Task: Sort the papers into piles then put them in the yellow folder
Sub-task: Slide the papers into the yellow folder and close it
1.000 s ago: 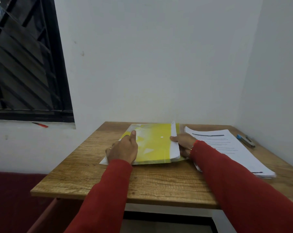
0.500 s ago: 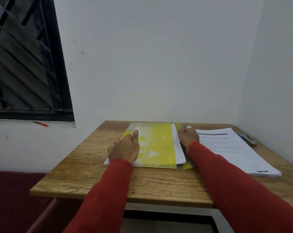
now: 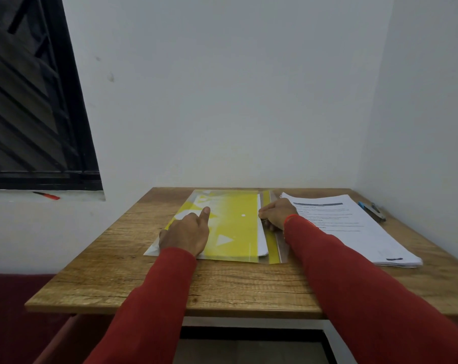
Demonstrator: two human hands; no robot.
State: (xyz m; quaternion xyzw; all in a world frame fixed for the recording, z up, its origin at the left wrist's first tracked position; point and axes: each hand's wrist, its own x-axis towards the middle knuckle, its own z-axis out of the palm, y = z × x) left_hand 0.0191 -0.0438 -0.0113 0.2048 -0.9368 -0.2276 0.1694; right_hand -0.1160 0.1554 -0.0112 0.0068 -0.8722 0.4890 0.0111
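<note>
White walls and a wooden table (image 3: 112,279) before us, our left hand (image 3: 186,233) pressing the yellow folder (image 3: 235,227) flat with loosely extended fingers, papers' white edge (image 3: 261,240) protruding at its right side, our right hand (image 3: 276,214) pinching that edge, paper stack (image 3: 354,229) far right.

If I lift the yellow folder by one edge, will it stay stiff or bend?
The yellow folder looks like thin, see-through plastic, so it would probably sag. Its surface looks glossy, so it may slide easily on the table. White papers stick out at its open right side and could slip out.
</note>
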